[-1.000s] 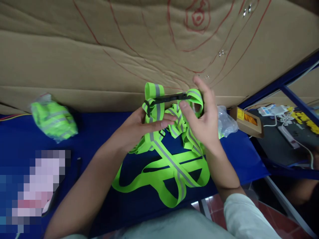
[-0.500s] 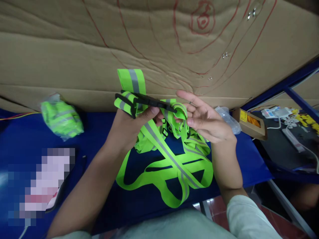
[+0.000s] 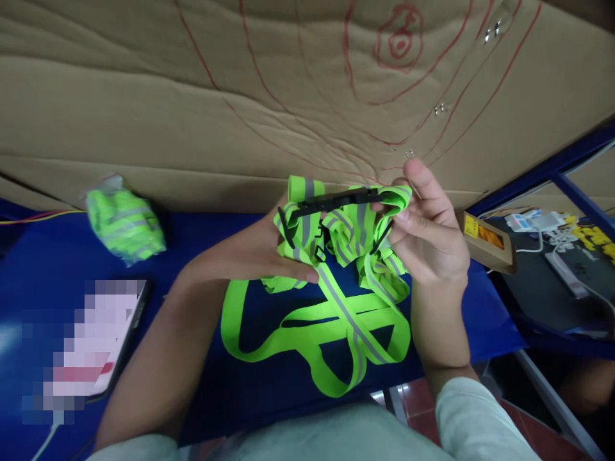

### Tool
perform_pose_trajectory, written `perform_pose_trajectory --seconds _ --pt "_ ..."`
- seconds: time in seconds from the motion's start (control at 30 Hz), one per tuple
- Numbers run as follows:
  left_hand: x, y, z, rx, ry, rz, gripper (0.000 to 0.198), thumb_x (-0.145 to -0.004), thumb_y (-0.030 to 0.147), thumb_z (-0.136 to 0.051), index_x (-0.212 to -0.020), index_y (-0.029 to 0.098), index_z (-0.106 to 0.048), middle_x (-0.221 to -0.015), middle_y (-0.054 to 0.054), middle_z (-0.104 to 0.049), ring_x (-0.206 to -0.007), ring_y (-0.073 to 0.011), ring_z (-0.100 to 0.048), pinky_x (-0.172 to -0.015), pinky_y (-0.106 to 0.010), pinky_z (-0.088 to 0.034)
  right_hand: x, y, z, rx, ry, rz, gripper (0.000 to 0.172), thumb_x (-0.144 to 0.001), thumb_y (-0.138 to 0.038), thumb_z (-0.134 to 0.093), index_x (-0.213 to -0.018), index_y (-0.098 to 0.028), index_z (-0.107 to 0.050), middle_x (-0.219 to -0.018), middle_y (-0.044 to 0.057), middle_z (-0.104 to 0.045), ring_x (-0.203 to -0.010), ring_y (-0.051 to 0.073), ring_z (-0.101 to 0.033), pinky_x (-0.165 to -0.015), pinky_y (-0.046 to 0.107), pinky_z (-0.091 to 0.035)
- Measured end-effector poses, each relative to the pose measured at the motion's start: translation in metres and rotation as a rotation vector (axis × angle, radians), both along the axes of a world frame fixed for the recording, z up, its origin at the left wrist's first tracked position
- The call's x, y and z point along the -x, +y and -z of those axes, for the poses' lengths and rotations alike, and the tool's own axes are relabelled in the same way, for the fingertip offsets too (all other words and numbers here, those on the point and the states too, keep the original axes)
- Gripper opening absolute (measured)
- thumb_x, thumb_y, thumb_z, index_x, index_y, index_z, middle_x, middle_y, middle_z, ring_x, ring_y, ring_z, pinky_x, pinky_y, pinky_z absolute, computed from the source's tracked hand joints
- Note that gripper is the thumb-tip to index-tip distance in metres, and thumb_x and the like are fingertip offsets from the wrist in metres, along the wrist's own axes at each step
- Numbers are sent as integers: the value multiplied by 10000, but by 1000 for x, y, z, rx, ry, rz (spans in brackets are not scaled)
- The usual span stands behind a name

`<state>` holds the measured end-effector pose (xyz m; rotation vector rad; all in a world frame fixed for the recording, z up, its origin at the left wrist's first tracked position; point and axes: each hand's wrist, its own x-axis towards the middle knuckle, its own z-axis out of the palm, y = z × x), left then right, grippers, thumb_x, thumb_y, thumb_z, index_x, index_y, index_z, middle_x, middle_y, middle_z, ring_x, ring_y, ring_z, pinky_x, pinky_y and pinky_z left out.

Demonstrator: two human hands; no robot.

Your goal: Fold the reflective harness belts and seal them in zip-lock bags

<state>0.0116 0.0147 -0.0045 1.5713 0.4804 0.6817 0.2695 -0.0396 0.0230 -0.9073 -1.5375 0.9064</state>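
Neon-green reflective webbing straps (image 3: 346, 301) with a grey stripe lie looped and crossed in front of me. Their bunched upper part is lifted between my hands, with a black strap and buckle (image 3: 355, 197) stretched across the top. On the left side, my left hand (image 3: 269, 246) wraps round the folded webbing, its thumb below the bundle. My right hand (image 3: 432, 237) pinches the webbing's right end between thumb and fingers. Black adjuster slides (image 3: 320, 253) hang near the bundle's middle. The left fingers are partly hidden behind the webbing.
A clear bag of green straps (image 3: 125, 224) lies on the blue table (image 3: 192, 234) at left, near a phone (image 3: 96, 346) with a cable. At right stand a small cardboard box (image 3: 487, 240) and a rack with white and yellow parts. Cardboard (image 3: 216, 115) walls the back.
My left hand has moved right and turned, its thumb now under the webbing. The right hand has shifted slightly right and up. The black strap and buckle have moved right and now tilt the other way.
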Motion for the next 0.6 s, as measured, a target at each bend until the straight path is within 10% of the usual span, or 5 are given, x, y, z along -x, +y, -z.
perform_pose_trajectory --seconds 0.2,0.37,0.6 --pt "-2 -3 -6 45 -273 -86 1122 -676 16 -880 -1570 422 -336 -1403 -67 -666 -1150 -277 -722 -911 -408 -633 9 -1 2 -57 56 30 433 -915 -462 -695 -1324 -408 -560 -1193 -1 -667 -1092 231 -680 -954 448 -589" --pt "-27 -16 0 344 -336 -108 695 -736 208 -900 -1365 241 -607 -1208 -98 -768 -971 -252 -763 -881 -365 -621 19 0 5 -203 205 159 336 -835 -296 -810 -1123 -356 -646 -1059 -22 -655 -953 177 -681 -872 341 -593" --pt "-48 -29 -11 690 -424 -168 326 -805 331 -842 -1081 176 -766 -952 -53 -800 -841 -205 -759 -737 -286 -611 28 -10 -1 -235 -219 404 211 -977 -375 -653 -1184 -417 -649 -1243 -1 -676 -1096 257 -668 -983 443 -590"
